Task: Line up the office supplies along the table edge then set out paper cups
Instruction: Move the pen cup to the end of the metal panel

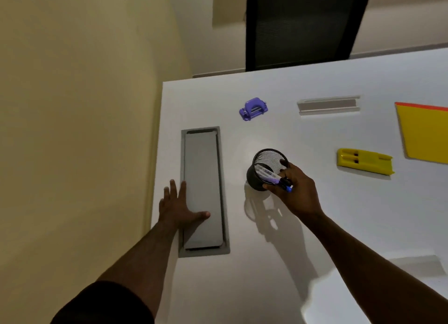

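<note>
A black mesh pen cup (263, 164) holding markers (274, 177) is tilted above the white table (278, 263), its shadow on the surface below. My right hand (297, 190) grips its rim and side. My left hand (180, 206) lies flat with fingers spread near the table's left edge, partly on a grey cable hatch (203, 190). A purple hole punch (253, 109) sits further back. A yellow stapler-like tool (364, 161) lies to the right, with a yellow folder (426, 134) beyond it. No paper cups are in view.
A grey slot-shaped cable tray (328, 104) is set into the table at the back. A dark chair back (305, 25) stands behind the far edge. A yellowish wall (72, 105) runs along the table's left side.
</note>
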